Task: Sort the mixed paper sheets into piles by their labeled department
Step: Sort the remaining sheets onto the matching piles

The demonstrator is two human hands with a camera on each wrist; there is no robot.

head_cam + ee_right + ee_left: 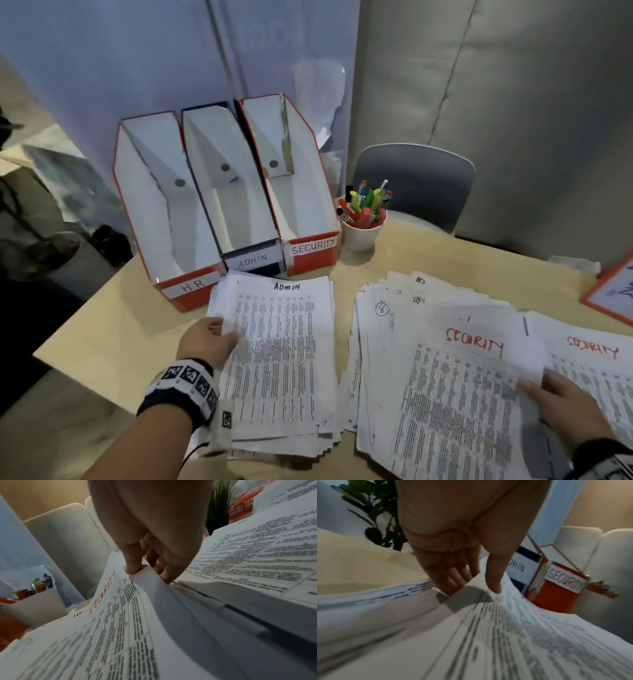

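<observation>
On the table (137, 329), printed sheets: ADMIN sheet (284, 349), red-lettered SECURITY sheet (459, 404).

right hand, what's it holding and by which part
The right hand pinches the top SECURITY sheet at its right edge, thumb on top, fingers beneath.

Paper piles (281, 359) — three labelled file boxes (253, 192)

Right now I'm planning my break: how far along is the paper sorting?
Partly done. A white printed stack topped ADMIN sits before the file boxes, with the left hand pinching its edge. The right hand grips a sheet marked SECURITY in red off the fanned mixed pile. That pile remains, and the three cardboard file boxes look empty.
</observation>
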